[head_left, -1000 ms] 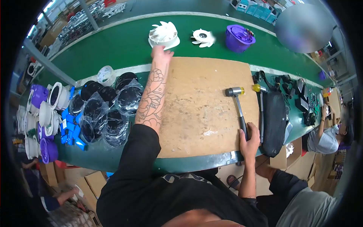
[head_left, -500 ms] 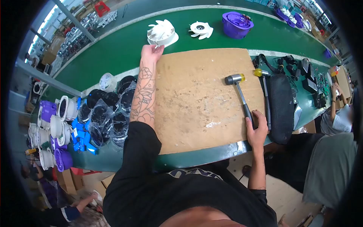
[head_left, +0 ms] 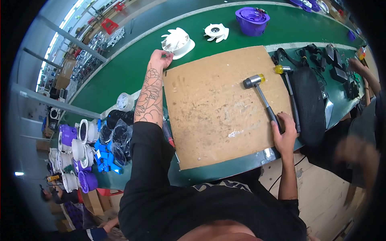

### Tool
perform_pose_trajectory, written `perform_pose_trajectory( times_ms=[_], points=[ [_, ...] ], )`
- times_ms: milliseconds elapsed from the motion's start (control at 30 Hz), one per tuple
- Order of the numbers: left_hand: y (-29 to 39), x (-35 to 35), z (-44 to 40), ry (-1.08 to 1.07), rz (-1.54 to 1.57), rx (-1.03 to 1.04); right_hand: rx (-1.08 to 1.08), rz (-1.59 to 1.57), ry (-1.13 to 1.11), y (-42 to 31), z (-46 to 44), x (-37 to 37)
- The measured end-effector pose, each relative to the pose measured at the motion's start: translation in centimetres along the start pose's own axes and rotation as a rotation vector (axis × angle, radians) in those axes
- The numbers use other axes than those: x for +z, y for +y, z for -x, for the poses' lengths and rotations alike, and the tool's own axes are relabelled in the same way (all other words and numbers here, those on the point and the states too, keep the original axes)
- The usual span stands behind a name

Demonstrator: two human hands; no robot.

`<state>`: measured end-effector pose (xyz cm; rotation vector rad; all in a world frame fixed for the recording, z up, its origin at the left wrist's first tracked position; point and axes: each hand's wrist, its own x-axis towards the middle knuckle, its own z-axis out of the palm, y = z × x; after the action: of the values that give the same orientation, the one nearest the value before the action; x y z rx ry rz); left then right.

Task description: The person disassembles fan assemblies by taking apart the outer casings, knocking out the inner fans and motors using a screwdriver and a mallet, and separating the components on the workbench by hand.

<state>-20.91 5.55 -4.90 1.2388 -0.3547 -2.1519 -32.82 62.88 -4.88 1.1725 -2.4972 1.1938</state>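
My left hand (head_left: 163, 58) reaches across to the near left edge of a white fan housing (head_left: 183, 49) with upright blades. Its fingers are bent against the rim, partly hidden by the hand. The housing stands on the green surface just beyond a worn cardboard sheet (head_left: 217, 100). My right hand (head_left: 285, 134) rests at the cardboard's right side, thumb and fingers around the handle end of a mallet (head_left: 255, 81) with a black-and-yellow head. The mallet lies on the sheet, its head pointing away. A loose white fan wheel (head_left: 216, 32) lies right of the housing.
A purple housing (head_left: 252, 22) stands at the back. A second mallet (head_left: 283, 70) and a black case (head_left: 307, 106) lie at right. Wrapped black parts (head_left: 122, 136), blue pieces (head_left: 105, 157) and stacked housings (head_left: 78, 150) crowd the left. Another person's arm (head_left: 365, 72) reaches in at right.
The view has tilted and shifted. My left hand stays at the fan housing's edge, and my right hand stays on the mallet handle. The other person's arms at right have moved.
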Motion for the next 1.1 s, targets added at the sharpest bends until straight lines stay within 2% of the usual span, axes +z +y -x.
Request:
perform_pose_trajectory(
  times_ms=[67,133,267,333,467,567,633,733,767,867,933,1000,1100],
  points=[
    [-0.4,0.5,0.7,0.052,-0.04,0.034,0.008,0.006,-0.003,0.0,-0.1,0.0],
    [-0.4,0.5,-0.4,-0.074,0.001,-0.145,0.02,-0.005,-0.002,0.0,-0.1,0.0],
    [-1.7,1.7,-2.4,-0.101,-0.015,-0.207,0.04,-0.027,-0.007,0.2,0.1,-0.1],
    [-2.3,2.4,-3.0,-0.28,-0.079,-0.171,0.021,-0.013,0.015,0.1,0.0,-0.1],
    [-5.3,5.4,-1.7,-0.288,-0.13,-0.023,0.032,-0.018,0.005,0.4,-0.1,-0.1],
    [-6.5,7.1,-1.1,-0.271,-0.053,0.026,0.02,-0.041,0.016,0.3,-0.2,-0.1],
    [-7.0,7.0,-3.3,-0.448,-0.049,0.16,0.02,-0.035,0.015,0.0,-0.3,-0.1],
    [-7.4,7.0,-6.8,-0.484,0.08,0.208,0.02,-0.034,0.021,0.0,-0.5,-0.3],
    [-6.9,6.8,-8.1,-0.554,0.148,0.131,0.01,-0.046,0.018,0.0,-0.5,-0.3],
    [-7.0,6.5,-6.6,-0.47,0.112,0.189,0.01,-0.06,0.016,0.0,-0.5,-0.4],
    [-6.3,5.8,-5.1,-0.468,0.01,0.238,-0.009,-0.051,0.025,0.4,-0.3,-0.2],
    [-4.7,4.7,-2.9,-0.358,-0.142,0.277,-0.011,-0.046,0.027,0.6,-0.4,-0.3],
    [-2.9,2.2,1.0,-0.438,-0.149,0.341,-0.021,-0.051,0.033,0.7,0.0,-0.2]
  ],
)
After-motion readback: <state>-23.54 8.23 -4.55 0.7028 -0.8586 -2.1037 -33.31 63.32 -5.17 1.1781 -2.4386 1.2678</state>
